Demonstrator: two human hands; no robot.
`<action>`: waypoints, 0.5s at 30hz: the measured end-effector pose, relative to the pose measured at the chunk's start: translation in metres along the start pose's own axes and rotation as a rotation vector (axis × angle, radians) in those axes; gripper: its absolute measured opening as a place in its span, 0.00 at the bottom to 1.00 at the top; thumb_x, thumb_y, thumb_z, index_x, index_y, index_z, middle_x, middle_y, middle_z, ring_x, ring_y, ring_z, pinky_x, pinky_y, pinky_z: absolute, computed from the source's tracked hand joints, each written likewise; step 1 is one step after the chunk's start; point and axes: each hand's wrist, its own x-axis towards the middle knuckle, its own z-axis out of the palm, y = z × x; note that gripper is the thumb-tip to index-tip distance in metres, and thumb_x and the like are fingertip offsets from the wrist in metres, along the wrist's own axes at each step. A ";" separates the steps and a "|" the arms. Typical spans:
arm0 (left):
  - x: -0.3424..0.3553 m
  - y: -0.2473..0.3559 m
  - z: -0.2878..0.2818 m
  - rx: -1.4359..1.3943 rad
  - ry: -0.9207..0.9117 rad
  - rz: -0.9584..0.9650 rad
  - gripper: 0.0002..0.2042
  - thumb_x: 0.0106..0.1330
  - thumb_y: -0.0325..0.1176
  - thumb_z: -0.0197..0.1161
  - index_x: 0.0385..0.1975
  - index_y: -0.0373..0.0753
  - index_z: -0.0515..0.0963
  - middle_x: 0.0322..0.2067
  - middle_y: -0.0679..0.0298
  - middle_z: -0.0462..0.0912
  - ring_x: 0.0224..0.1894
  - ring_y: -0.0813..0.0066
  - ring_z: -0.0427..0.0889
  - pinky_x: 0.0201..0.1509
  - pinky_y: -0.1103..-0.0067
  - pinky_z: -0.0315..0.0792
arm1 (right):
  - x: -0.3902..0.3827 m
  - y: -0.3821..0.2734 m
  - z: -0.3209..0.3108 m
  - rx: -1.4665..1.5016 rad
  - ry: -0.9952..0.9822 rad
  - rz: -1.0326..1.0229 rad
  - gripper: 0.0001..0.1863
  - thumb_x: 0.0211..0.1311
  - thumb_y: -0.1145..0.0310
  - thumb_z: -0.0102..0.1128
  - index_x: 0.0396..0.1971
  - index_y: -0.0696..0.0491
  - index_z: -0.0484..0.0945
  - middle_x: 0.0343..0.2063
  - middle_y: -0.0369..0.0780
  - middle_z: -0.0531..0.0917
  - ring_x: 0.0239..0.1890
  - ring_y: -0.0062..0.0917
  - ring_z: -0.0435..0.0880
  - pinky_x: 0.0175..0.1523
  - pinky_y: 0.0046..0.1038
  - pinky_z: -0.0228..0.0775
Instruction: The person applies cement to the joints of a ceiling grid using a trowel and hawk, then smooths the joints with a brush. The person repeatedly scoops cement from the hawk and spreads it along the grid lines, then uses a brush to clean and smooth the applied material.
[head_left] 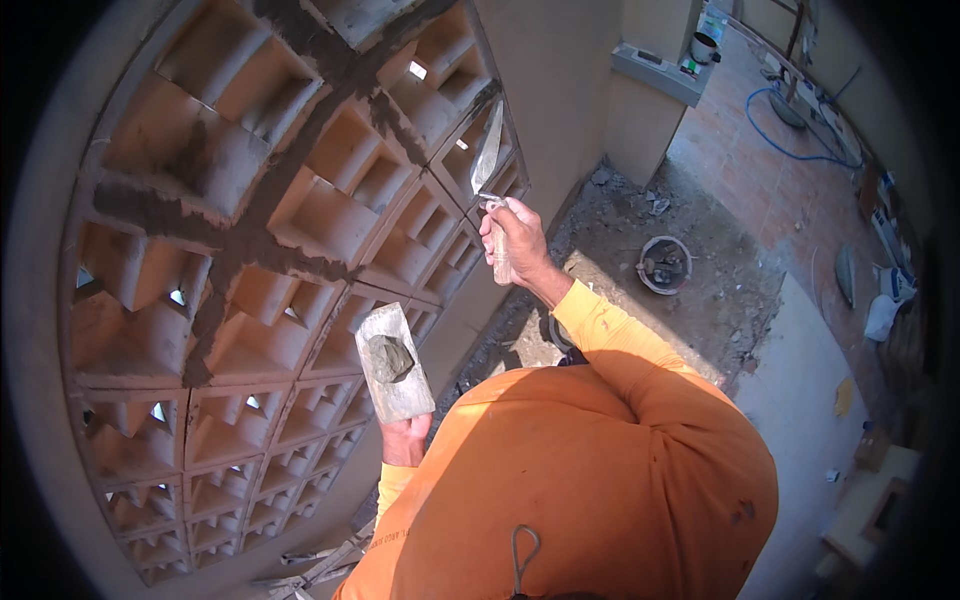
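My right hand is wrapped round the wooden handle of a pointing trowel. The trowel's metal blade points up and lies close in front of the upper right of a wall of hollow breeze blocks. Lower down, my left hand grips the near end of a flat mortar board, its fingers mostly hidden beneath. On the board sits a lump of grey mortar. Dark mortar fills several joints of the upper blocks; lower joints show as thin lines.
A round bucket stands on the rubble-strewn ground to my right. Beyond it, a ledge carries a cup and small items. A blue hose curls over the tiled floor. A pale board lies at the right.
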 end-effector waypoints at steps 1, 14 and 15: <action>0.000 0.001 -0.002 -0.001 0.005 0.001 0.10 0.73 0.41 0.64 0.47 0.43 0.82 0.38 0.61 0.87 0.36 0.63 0.86 0.32 0.73 0.86 | 0.003 0.003 0.001 0.037 -0.002 0.024 0.12 0.72 0.62 0.60 0.43 0.55 0.75 0.25 0.37 0.78 0.19 0.18 0.76 0.18 0.25 0.71; -0.023 0.000 0.048 -0.086 -0.116 -0.110 0.12 0.73 0.40 0.63 0.49 0.42 0.81 0.40 0.59 0.87 0.37 0.61 0.87 0.33 0.71 0.87 | 0.004 0.017 -0.017 -0.282 -0.126 -0.197 0.06 0.64 0.71 0.57 0.35 0.54 0.70 0.22 0.34 0.76 0.18 0.14 0.72 0.22 0.22 0.67; -0.021 -0.004 0.050 -0.089 -0.134 -0.112 0.12 0.73 0.40 0.63 0.50 0.42 0.81 0.40 0.59 0.87 0.37 0.61 0.87 0.34 0.71 0.87 | -0.009 0.017 -0.029 -0.432 -0.219 -0.260 0.05 0.63 0.72 0.57 0.32 0.55 0.70 0.21 0.33 0.76 0.20 0.15 0.73 0.25 0.24 0.66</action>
